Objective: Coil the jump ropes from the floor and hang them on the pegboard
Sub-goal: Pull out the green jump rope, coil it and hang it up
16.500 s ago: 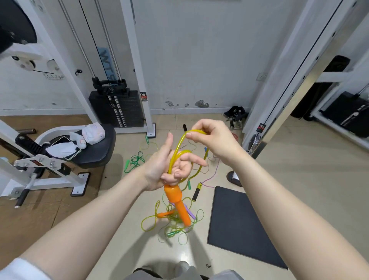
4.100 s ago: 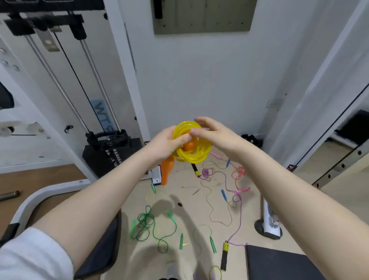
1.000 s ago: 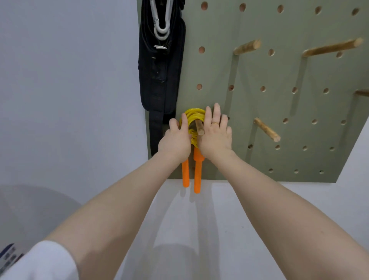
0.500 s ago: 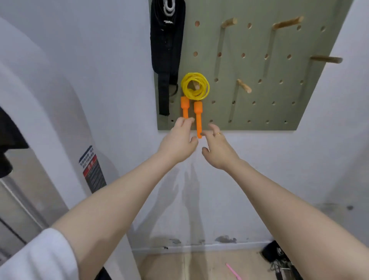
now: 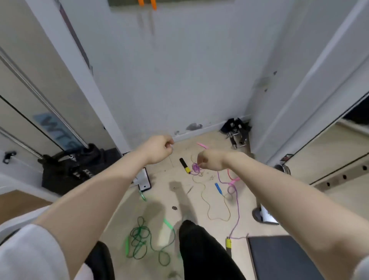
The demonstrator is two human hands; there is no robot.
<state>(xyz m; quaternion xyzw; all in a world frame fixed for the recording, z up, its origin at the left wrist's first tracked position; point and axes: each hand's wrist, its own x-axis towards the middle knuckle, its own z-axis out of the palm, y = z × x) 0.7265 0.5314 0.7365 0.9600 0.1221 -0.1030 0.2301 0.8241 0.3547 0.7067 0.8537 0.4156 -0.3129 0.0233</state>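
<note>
My left hand and my right hand hang in front of me above the floor, fingers loosely curled, holding nothing. Several jump ropes lie on the floor below. A green rope is tangled near my feet. A purple rope with yellow-black handles runs under my right hand. A pink rope and a thin tan rope with a blue handle lie beside it. At the top edge, the two orange handles of the hung yellow rope dangle from the pegboard.
A black weight stack and white machine uprights stand at the left. A black mat lies at the bottom right. Black straps are piled by the wall. My legs in black trousers are below.
My hands have left the hung yellow rope and dropped away from the pegboard. My view has swung down from the board to the ropes on the floor.
</note>
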